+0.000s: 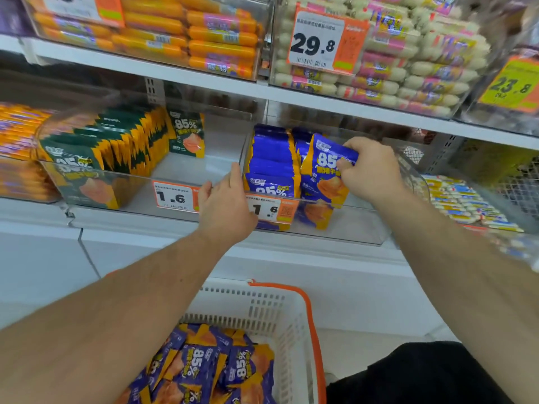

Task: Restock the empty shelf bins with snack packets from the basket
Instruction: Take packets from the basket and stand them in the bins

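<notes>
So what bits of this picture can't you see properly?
All in the head view:
- Small print on the 1.6 price tag: the left hand covers part, the rest is too small.
- Blue packet: the right hand covers one edge.
- Basket: the left forearm and the bottom edge cut off how many packets remain.
- Bins at the far right: blurred.

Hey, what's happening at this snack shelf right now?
A person is restocking a clear shelf bin. The right hand grips a blue snack packet and sets it upright in the bin beside a row of the same blue packets. The left hand rests on the bin's front edge, by the price tags. Below, a white basket with an orange handle holds more of those packets. The neighbouring bin holds green packets.
</notes>
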Tool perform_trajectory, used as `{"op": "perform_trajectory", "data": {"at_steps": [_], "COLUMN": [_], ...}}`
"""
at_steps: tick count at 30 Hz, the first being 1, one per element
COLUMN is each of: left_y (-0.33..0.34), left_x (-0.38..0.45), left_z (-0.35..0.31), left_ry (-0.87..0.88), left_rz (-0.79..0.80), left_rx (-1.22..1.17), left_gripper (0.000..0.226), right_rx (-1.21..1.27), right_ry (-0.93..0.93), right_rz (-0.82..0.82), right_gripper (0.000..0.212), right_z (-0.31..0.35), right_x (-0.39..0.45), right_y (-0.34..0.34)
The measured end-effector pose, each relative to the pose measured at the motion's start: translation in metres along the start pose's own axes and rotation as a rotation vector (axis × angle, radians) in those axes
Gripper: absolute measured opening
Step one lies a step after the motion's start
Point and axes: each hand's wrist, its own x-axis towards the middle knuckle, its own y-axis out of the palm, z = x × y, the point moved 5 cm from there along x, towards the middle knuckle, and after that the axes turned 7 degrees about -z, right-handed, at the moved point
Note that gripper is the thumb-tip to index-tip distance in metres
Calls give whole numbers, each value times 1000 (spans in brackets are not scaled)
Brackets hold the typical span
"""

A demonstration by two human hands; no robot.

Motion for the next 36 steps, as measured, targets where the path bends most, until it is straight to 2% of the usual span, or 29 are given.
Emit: {"op": "perform_trajectory", "data": {"at_steps": [7, 11, 16, 20, 22, 24, 26, 29, 36], "left_y": [0, 0, -1, -8, -12, -12, -7, -1, 29], "left_x": [-2, -2, -1, -14, -32, -51, -68, -86, -113], "left_z": [-1, -1, -1, 5, 11, 24, 42, 71, 134], "left_ry": [4, 3, 19, 131, 175, 216, 215, 163, -3], "left_rz": [7, 6, 45, -59, -69, -55, 14, 161, 740], "left_rx": [13, 6, -50, -230, -232, -172, -128, -72, 80], "left_gripper": [105, 107, 105, 78, 84, 86, 82, 74, 64], "right_rx": [-100, -63, -82, 47, 166, 255, 339, 362, 125], "right_ry": [53, 93, 108, -63, -214, -332, -369, -341, -152], "right_rz": [186, 143, 51, -152, -251, -272, -186, 49, 766], "right_gripper": [43, 54, 50, 34, 21, 15, 12, 6, 12], "right_z": [-17, -24, -23, 5, 29, 55, 74, 84, 66], "right_x": [-10, -12, -21, -42, -60, -82, -106, -144, -244], "right_y": [53, 56, 43, 34, 37, 52, 79, 131, 246]}}
